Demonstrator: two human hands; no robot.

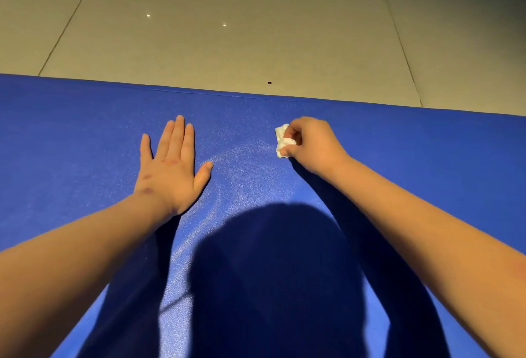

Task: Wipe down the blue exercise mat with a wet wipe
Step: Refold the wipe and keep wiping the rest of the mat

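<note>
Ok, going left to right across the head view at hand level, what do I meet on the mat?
left hand, flat on the blue mat → wet wipe → right hand, which pinches the wipe.

- A single view covers the scene: a wide-angle camera worn on the person's head.
- It faces forward and steeply down, close over the blue exercise mat (85,135).
- The mat fills roughly the lower two thirds of the frame, and its far edge runs across, sloping slightly down to the right.
- Beyond that edge, the tiled floor (227,44) takes up the top third.
- Both forearms loom large from the bottom corners and narrow toward the middle.
- The left hand (170,167) sits left of centre, and the right hand (313,144), pinching the wet wipe (281,140), sits right of centre, at about mid-height.
</note>
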